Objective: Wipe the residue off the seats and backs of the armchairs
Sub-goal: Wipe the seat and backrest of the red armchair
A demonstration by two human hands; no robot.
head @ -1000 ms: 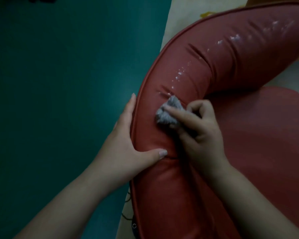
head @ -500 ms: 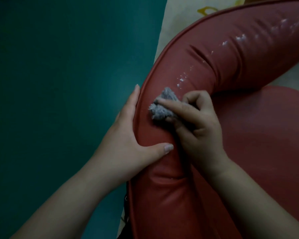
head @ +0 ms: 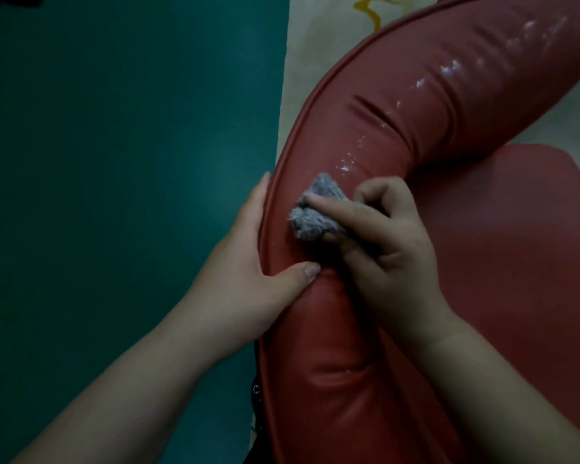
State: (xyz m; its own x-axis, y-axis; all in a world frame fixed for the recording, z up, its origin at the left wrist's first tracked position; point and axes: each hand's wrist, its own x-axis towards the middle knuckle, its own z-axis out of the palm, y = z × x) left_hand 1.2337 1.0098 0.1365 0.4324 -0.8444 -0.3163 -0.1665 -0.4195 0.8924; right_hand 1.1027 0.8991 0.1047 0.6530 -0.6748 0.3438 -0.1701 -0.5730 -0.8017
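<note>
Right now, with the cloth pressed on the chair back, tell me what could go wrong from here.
1. The grey cloth in the right hand is a small wad, so it may smear the white residue rather than lift it.
2. Residue runs far up the red backrest, some beside creases; specks could be missed there.
3. The left hand grips the backrest edge; wiped crumbs may land on it.
</note>
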